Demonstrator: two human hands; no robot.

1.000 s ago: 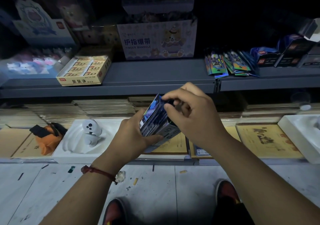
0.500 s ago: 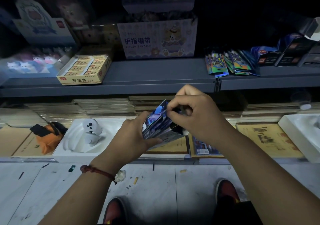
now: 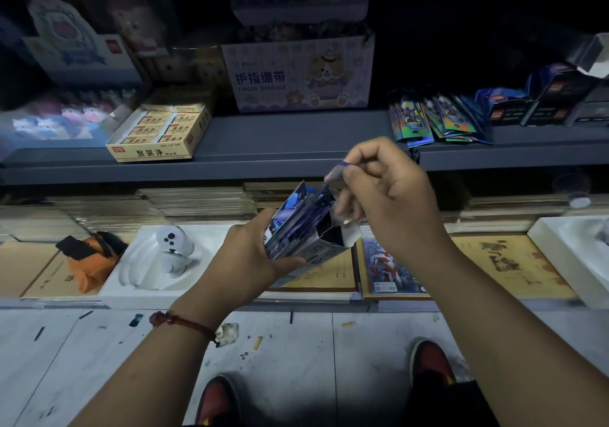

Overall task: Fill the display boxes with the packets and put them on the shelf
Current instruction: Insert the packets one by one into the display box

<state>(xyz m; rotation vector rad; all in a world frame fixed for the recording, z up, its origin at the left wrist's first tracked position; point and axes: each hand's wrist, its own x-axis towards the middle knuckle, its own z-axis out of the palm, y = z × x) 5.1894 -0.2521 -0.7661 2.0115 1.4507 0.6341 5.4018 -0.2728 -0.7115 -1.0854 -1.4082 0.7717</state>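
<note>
Left hand (image 3: 250,255) grips the box (image 3: 309,239), partly filled with packets (image 3: 290,215), below the shelf (image 3: 296,150). Right hand (image 3: 392,202) pinches a blue piece (image 3: 337,167) above its open top; flap or packet, I cannot tell. Filling step, I think; next, a straight push down inside.

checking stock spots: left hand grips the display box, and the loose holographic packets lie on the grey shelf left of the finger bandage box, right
Not quite. The head view shows the loose holographic packets lying on the grey shelf to the right of the finger bandage box, not the left. The left hand does grip the display box.
</note>
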